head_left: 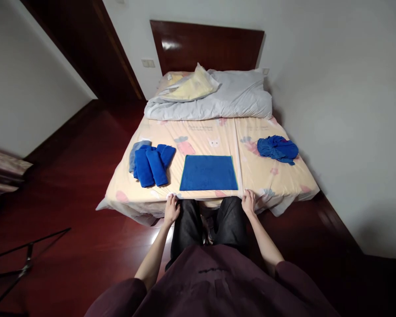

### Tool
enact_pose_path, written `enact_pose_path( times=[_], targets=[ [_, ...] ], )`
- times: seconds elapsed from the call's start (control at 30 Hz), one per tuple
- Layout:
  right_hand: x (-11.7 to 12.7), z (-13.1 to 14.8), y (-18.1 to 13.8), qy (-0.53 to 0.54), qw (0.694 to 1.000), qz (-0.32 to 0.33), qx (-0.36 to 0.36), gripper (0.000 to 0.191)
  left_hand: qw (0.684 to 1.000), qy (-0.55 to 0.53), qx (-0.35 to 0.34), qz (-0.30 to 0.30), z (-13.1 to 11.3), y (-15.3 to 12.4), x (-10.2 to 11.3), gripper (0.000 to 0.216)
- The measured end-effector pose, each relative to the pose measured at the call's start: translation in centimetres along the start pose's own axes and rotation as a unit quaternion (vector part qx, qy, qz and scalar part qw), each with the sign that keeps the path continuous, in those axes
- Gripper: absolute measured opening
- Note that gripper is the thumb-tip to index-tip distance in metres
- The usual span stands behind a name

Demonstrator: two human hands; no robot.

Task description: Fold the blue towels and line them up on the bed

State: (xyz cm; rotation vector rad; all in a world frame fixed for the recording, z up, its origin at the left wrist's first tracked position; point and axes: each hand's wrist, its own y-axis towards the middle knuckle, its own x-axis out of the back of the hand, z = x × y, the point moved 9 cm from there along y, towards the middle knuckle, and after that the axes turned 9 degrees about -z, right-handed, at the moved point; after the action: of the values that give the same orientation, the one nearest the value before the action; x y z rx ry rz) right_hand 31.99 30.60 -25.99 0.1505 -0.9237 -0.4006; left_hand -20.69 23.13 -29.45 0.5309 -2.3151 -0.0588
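A blue towel (208, 173) with a thin green edge lies flat near the front of the bed. My left hand (172, 210) rests at the front edge of the patterned bedsheet (214, 132), just left of the towel's near corner. On the other side, my right hand (248, 202) touches the same edge, right of the towel. Both hands have loosely bent fingers, partly apart, with nothing visible in them. Several folded blue towels (152, 165) are stacked loosely at the left, over a greyish-blue cloth (136, 152). A crumpled blue cloth heap (277, 149) sits at the right.
A grey-white quilt (240, 94) and a pale yellow cloth (194, 86) lie bunched below the dark wooden headboard (207, 47). Black stand legs (26, 266) stand on the red floor (82, 176) at lower left. A wall (346, 110) runs along the right.
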Motion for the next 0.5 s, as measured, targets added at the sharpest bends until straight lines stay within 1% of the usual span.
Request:
enact_pose_path(
  times=[0.03, 0.1, 0.17, 0.2, 0.33, 0.5],
  targets=[
    [-0.2, 0.0, 0.2, 0.039, 0.999, 0.008, -0.03, 0.047, 0.999, -0.018, 0.027, -0.008, -0.1, 0.4, 0.3, 0.06],
    [-1.4, 0.2, 0.8, 0.113, 0.987, 0.043, -0.107, 0.04, 0.993, -0.058, 0.1, -0.008, -0.3, 1.7, 0.3, 0.053],
    [-3.0, 0.7, 1.5, 0.159, 0.969, 0.087, -0.171, 0.034, 0.982, -0.09, 0.164, 0.013, -0.7, 3.3, -0.2, 0.049],
    [-3.7, 1.0, 1.9, 0.171, 0.961, 0.105, -0.189, 0.031, 0.978, -0.1, 0.184, 0.026, -1.0, 4.1, -0.6, 0.047],
    [-5.3, 2.0, 2.7, 0.191, 0.944, 0.136, -0.23, 0.027, 0.966, -0.118, 0.224, 0.053, -1.7, 6.3, -2.0, 0.04],
    [-5.6, 1.6, 2.8, 0.212, 0.928, 0.14, -0.273, 0.023, 0.957, -0.146, 0.245, 0.056, -1.9, 7.1, -2.6, 0.036]
  ],
)
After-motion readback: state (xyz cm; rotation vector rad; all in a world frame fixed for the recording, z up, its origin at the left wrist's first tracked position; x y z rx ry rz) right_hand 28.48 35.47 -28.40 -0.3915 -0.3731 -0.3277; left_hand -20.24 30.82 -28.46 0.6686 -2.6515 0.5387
